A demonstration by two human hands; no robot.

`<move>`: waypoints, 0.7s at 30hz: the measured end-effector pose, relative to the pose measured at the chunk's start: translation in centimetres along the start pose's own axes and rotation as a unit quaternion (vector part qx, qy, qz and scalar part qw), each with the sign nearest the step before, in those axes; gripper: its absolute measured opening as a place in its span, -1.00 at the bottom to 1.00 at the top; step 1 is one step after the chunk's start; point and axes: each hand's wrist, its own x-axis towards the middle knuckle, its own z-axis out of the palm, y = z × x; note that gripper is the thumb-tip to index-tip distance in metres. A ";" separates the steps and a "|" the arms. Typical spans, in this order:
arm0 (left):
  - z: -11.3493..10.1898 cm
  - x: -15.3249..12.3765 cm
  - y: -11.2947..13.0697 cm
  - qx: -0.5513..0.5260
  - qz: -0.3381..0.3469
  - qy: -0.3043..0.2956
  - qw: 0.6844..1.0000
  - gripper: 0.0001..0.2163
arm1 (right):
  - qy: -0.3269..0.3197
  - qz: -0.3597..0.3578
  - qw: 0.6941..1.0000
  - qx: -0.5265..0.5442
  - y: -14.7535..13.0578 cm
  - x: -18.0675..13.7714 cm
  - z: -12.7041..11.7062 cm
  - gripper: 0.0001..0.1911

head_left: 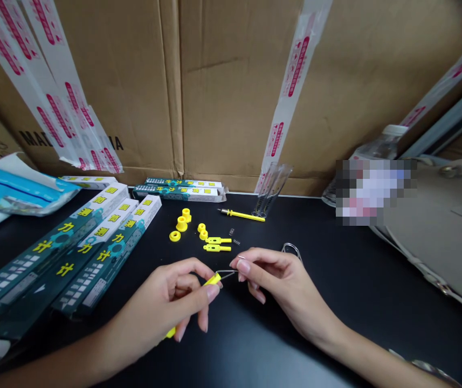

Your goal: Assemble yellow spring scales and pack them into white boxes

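My left hand is closed on a yellow plastic rod, whose lower end shows below the palm. A bent metal wire hook meets the rod's upper end; whether it passes through a hole there I cannot tell. My right hand pinches the other end of this wire between thumb and fingers. Just beyond the hands lie two flat yellow plastic pieces, two small springs and several yellow caps and rings. Another metal wire hook lies partly hidden behind my right hand.
A yellow rod with a metal tip lies near clear plastic tubes standing upright. Long printed boxes cover the left, with more at the back. A blue packet, a bottle, a beige bag and a cardboard wall surround the black table.
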 end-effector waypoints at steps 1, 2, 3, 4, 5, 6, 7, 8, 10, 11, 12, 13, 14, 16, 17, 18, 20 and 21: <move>0.0 0.0 0.0 0.002 0.000 -0.001 1.000 -0.75 | 0.001 0.000 1.000 0.000 0.0 0.0 0.0 -0.78; 0.0 0.0 0.0 0.002 0.002 0.001 1.000 -0.76 | 0.002 0.000 1.000 0.000 0.0 0.0 0.0 -0.79; 0.0 0.0 0.0 0.001 0.002 0.000 1.000 -0.76 | 0.003 0.001 1.000 0.000 0.0 0.0 0.0 -0.78; 0.0 0.0 0.1 -0.002 0.004 0.001 1.000 -0.76 | 0.003 0.001 1.000 -0.001 0.0 -0.1 0.1 -0.78; -0.1 0.1 0.2 -0.007 0.004 0.000 1.000 -0.75 | 0.003 0.002 1.000 -0.002 0.0 -0.1 0.1 -0.77; -0.2 0.1 0.3 -0.015 0.004 -0.003 1.000 -0.74 | 0.002 0.003 1.000 -0.004 0.0 -0.1 0.0 -0.76; -0.3 0.1 0.4 -0.026 0.005 -0.004 1.000 -0.73 | 0.001 0.004 1.000 -0.006 0.0 -0.1 0.0 -0.75; -0.4 0.2 0.5 -0.040 0.006 -0.007 0.999 -0.70 | 0.000 0.006 1.000 -0.006 0.0 -0.1 0.0 -0.74; -0.7 0.1 0.8 -0.075 0.012 -0.006 0.997 -0.63 | 0.002 0.011 1.000 0.002 0.0 -0.1 0.0 -0.73; -0.9 0.1 1.0 -0.098 0.016 -0.004 0.995 -0.60 | 0.003 0.015 1.000 0.012 0.0 -0.1 0.0 -0.73; -1.0 0.0 1.1 -0.126 0.021 0.000 0.992 -0.57 | 0.006 0.016 1.000 0.024 0.0 0.0 -0.1 -0.73; -1.1 0.0 1.1 -0.155 0.024 0.003 0.988 -0.53 | 0.007 0.018 0.999 0.037 0.0 0.0 -0.1 -0.73; -1.2 -0.1 1.1 -0.184 0.026 0.008 0.983 -0.50 | 0.008 0.021 0.999 0.049 0.0 0.1 -0.1 -0.73; -1.3 -0.2 0.9 -0.236 0.028 0.027 0.971 -0.47 | 0.011 0.027 0.997 0.071 0.1 0.2 -0.2 -0.72; -1.2 -0.2 0.8 -0.255 0.028 0.045 0.966 -0.47 | 0.013 0.032 0.996 0.080 0.1 0.2 -0.2 -0.72; -1.2 -0.3 0.8 -0.270 0.031 0.069 0.960 -0.48 | 0.014 0.037 0.995 0.088 0.1 0.2 -0.3 -0.72; -1.1 -0.3 0.7 -0.293 0.041 0.121 0.947 -0.52 | 0.015 0.042 0.994 0.096 0.0 0.2 -0.3 -0.71; -1.0 -0.2 0.8 -0.303 0.045 0.149 0.940 -0.53 | 0.013 0.042 0.994 0.095 0.0 0.1 -0.3 -0.70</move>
